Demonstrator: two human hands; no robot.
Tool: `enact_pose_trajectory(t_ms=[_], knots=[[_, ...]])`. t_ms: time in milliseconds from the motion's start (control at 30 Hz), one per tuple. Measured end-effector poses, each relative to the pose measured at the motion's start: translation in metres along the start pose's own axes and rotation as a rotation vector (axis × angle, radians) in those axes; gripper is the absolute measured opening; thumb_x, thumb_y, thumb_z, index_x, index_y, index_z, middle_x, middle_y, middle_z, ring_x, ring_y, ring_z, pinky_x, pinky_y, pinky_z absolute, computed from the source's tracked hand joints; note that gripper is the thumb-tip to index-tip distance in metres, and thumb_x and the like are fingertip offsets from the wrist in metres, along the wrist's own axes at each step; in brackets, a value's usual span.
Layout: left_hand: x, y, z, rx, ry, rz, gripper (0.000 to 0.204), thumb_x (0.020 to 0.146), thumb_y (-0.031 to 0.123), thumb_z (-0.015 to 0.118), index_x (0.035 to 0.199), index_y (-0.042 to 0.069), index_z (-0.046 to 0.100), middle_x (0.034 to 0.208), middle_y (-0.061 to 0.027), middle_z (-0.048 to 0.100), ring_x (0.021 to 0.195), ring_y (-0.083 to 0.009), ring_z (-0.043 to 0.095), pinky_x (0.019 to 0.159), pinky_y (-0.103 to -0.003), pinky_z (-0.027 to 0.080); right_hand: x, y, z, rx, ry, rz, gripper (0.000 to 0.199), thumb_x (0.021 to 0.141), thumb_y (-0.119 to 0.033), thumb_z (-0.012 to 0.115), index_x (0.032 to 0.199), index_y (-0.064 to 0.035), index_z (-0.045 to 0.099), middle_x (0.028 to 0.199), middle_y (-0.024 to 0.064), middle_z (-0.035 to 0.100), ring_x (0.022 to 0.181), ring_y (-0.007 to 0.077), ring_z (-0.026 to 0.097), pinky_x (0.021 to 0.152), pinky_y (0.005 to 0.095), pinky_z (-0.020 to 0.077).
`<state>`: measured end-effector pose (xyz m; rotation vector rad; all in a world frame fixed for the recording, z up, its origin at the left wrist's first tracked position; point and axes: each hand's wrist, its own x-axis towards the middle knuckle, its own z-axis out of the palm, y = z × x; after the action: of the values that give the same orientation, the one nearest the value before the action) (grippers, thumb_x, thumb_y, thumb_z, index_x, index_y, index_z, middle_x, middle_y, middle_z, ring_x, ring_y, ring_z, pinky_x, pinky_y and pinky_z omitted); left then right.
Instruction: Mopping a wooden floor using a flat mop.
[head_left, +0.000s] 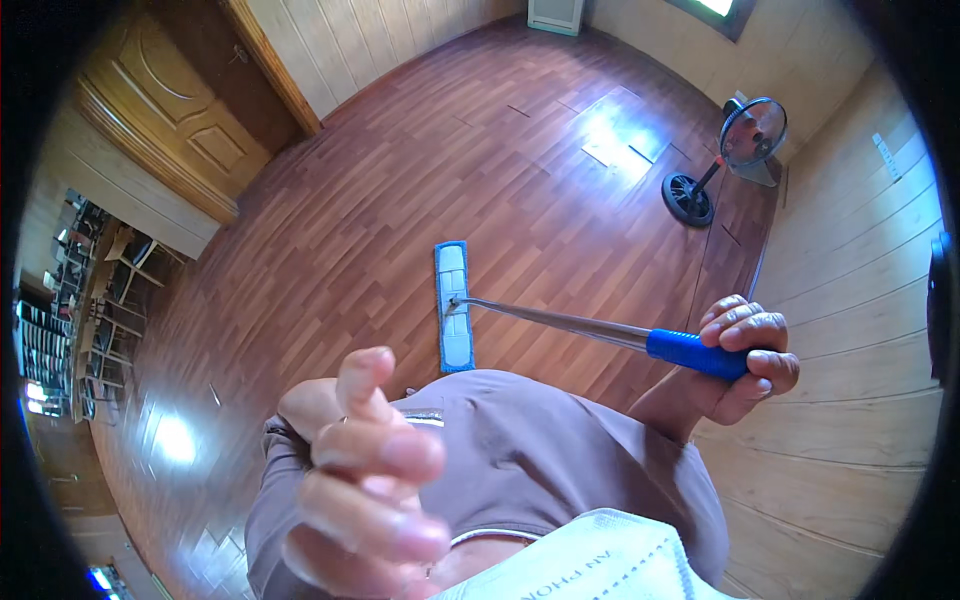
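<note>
A flat mop stretches from my right side to the middle of the floor. Its long rectangular head (455,345), pale on top with a blue fringe, lies flat on the wood boards. A slim metal pole (575,323) joins the head to a blue grip (690,350). My right hand (745,350) is closed round the end of that grip. Close to the camera, my left hand (365,460) is raised in front of my chest, its fingers bent and apart. It holds nothing and does not touch the mop.
A black standing fan (688,200) is at the far right, near the panelled wall (840,340). Chairs and tables (120,290) line the left side. A wooden door (175,100) is at the far left, and a white cabinet (556,15) stands at the back.
</note>
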<state>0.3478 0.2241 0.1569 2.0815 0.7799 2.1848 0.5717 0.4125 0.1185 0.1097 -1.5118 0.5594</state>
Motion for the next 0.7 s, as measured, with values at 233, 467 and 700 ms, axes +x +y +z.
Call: enact_pose_trajectory(t_ms=[233, 467, 700], knots=[[0.004, 0.024, 0.017, -0.128, 0.172, -0.013, 0.043, 0.085, 0.04, 0.063, 0.124, 0.024, 0.05, 0.123, 0.0207, 0.043, 0.122, -0.0093, 0.034, 0.11, -0.066, -0.001, -0.003, -0.001, -0.004, 0.021, 0.033, 0.006, 0.027, 0.099, -0.035, 0.042, 0.105, -0.0117, 0.055, 0.087, 0.012, 0.058, 0.07, 0.0181, 0.06, 0.061, 0.0306, 0.047], [-0.005, 0.005, 0.016, -0.172, -0.014, -0.141, 0.042, 0.086, 0.033, 0.063, 0.125, 0.031, 0.047, 0.142, 0.0153, 0.028, 0.139, -0.0239, 0.021, 0.109, -0.066, 0.002, -0.009, -0.006, -0.001, 0.013, 0.12, 0.028, 0.028, 0.093, -0.041, 0.054, 0.097, -0.0129, 0.053, 0.075, 0.0089, 0.059, 0.059, 0.0173, 0.06, 0.051, 0.0292, 0.0475], [-0.035, -0.13, 0.036, -0.052, -0.755, -0.411, 0.08, 0.066, 0.036, 0.079, 0.135, 0.013, 0.043, 0.136, -0.0108, 0.045, 0.13, -0.032, 0.038, 0.105, -0.048, 0.025, -0.016, -0.011, -0.002, 0.083, 0.097, -0.017, 0.026, 0.094, -0.039, 0.054, 0.099, -0.0134, 0.054, 0.075, 0.0068, 0.059, 0.059, 0.0161, 0.061, 0.051, 0.0278, 0.048]])
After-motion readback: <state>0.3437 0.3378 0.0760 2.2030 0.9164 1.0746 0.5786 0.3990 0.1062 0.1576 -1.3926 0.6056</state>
